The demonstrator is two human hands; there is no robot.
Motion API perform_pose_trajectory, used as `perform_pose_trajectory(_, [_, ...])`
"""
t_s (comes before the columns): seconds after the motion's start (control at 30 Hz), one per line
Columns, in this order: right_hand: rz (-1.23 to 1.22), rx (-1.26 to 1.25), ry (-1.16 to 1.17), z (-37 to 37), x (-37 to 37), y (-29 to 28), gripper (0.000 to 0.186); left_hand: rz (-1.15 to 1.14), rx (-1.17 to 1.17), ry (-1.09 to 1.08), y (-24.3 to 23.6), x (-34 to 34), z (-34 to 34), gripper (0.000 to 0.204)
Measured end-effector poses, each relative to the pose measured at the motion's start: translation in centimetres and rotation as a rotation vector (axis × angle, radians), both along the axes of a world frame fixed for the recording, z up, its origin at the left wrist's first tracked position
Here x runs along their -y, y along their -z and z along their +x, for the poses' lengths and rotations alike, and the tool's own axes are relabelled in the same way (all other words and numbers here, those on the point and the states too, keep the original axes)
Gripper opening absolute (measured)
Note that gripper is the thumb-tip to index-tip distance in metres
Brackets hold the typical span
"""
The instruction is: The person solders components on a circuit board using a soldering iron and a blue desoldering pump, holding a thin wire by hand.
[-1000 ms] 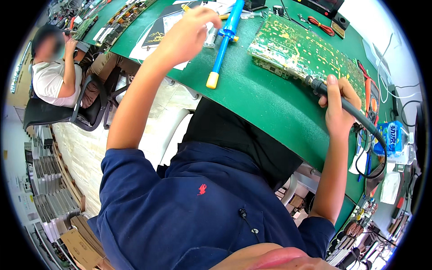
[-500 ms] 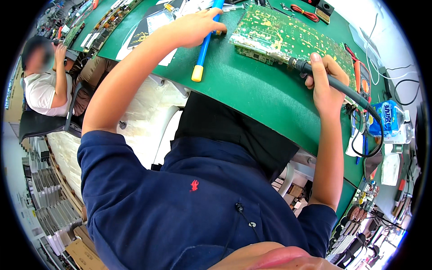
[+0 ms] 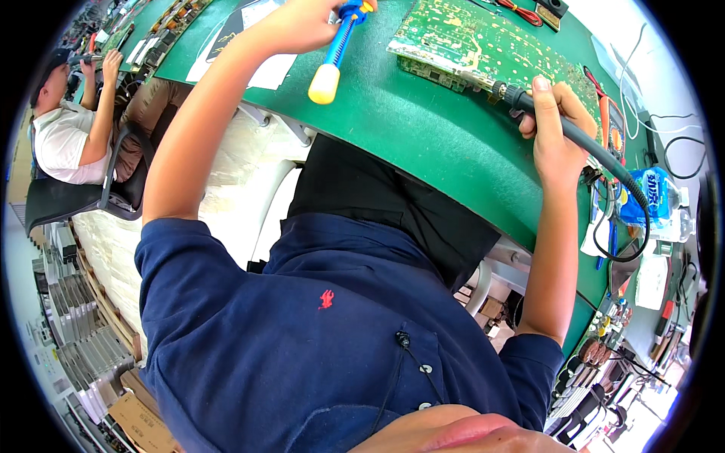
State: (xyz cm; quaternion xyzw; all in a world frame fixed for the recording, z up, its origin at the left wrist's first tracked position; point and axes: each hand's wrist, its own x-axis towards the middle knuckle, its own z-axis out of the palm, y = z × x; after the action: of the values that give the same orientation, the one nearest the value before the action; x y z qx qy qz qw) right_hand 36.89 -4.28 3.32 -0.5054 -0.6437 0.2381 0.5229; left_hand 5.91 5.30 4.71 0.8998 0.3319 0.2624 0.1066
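Observation:
My left hand, at the top edge, is wrapped round a blue desoldering pump with a yellow end knob that points toward me. Its other end lies outside the picture. In my right hand is a soldering iron with a dark thick handle, my thumb lying along the top. The iron's metal front reaches the near edge of a green circuit board, where I cannot make out the tip. The board lies on the green bench top, gold traces facing up.
An orange multimeter and a blue-labelled bottle stand at the right. The iron's cable loops down beside them. Papers lie left of the pump. Another person sits working at the far left.
My left hand and the pump have moved up and left, and the pump's knob now tilts more toward me. My right hand and iron have stayed nearly in place at the board.

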Motion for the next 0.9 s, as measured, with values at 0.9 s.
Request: perform_pose_trajectory(0.9, [0.001, 0.061, 0.183, -1.9, 0.1, -0.4, 0.030, -0.250, 1.489, 0.384, 8.2, 4.1, -1.8, 0.048])
